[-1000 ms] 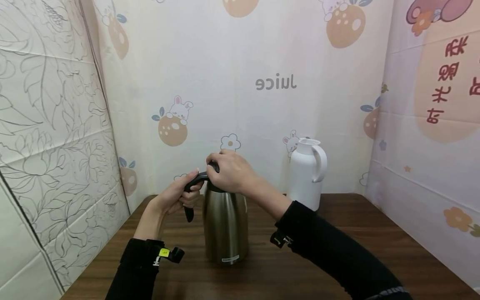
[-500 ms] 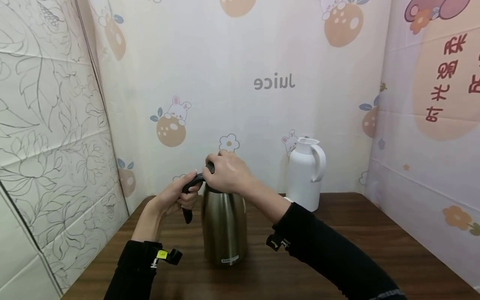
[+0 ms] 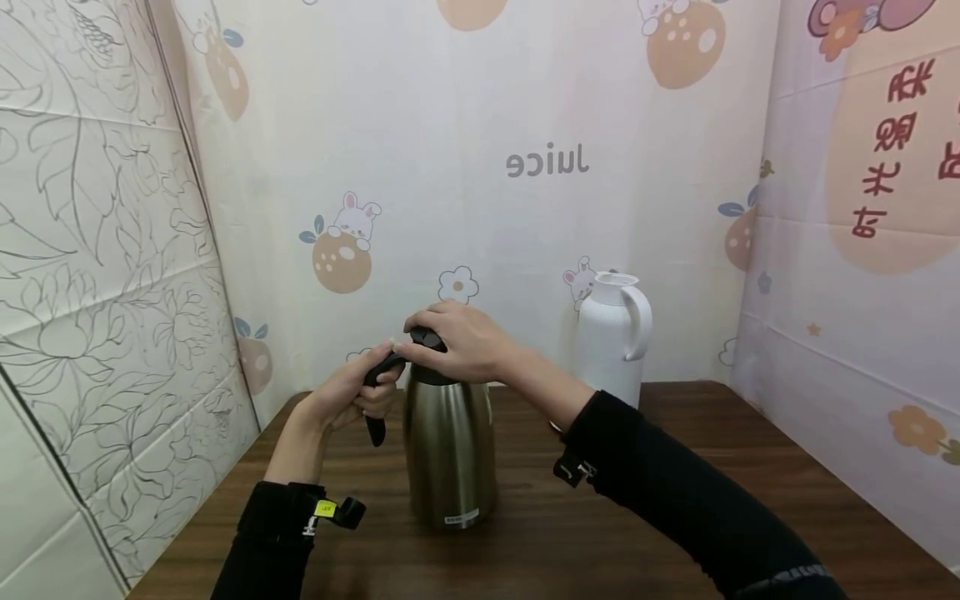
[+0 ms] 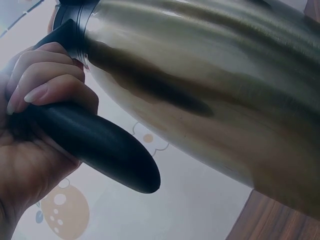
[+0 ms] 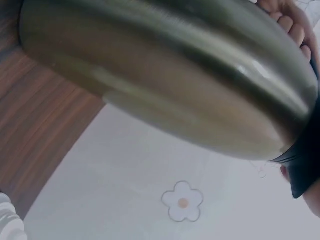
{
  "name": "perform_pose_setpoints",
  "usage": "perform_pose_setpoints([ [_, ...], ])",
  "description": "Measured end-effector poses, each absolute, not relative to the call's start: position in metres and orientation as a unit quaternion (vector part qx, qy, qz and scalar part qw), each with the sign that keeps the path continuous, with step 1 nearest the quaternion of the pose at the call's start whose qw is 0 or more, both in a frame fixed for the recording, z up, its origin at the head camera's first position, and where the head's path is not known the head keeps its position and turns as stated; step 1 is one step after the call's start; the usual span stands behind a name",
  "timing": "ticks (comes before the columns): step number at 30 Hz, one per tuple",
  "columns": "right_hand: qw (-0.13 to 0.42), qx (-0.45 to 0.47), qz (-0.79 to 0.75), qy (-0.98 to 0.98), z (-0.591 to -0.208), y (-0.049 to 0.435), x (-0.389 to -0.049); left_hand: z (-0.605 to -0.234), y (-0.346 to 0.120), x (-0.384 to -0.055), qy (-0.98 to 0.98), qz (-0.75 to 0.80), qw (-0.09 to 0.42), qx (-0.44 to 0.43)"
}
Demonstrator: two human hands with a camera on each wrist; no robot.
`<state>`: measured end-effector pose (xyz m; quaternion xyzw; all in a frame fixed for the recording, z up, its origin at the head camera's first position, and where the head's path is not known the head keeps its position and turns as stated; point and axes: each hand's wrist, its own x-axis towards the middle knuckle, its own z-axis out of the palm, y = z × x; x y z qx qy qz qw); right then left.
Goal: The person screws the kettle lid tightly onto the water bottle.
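Note:
A brushed gold-brown steel thermos jug (image 3: 450, 458) stands upright on the wooden table. My left hand (image 3: 348, 387) grips its black handle (image 4: 110, 145), fingers curled round it in the left wrist view, the handle's lower end free below. Over the top, my right hand (image 3: 468, 343) holds the black lid (image 3: 429, 337), fingers arched across the far side and thumb stretched along the near side towards the left thumb. Only a few fingers of that hand show at the right edge of the right wrist view. The palm hides part of the lid.
Behind on the right stands a white jug (image 3: 611, 333) with its handle to the right and its mouth uncovered. A small ribbed white piece (image 5: 10, 222) lies on the table (image 3: 525, 558). Patterned cloth walls (image 3: 465, 208) enclose the table's back and sides.
The right hand has shifted on the lid: its thumb has straightened towards the left thumb, and more of the lid's top shows. The left hand and the jug have stayed in place.

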<state>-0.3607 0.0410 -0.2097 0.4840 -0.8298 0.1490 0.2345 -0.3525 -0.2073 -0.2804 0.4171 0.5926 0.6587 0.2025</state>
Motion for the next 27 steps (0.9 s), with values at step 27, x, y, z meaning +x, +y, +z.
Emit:
perform_pose_setpoints([
  [27,0.14,0.581,0.164,-0.785,-0.2,0.07,-0.362,-0.28,-0.207,-0.353,0.601,0.662,0.19,0.406],
])
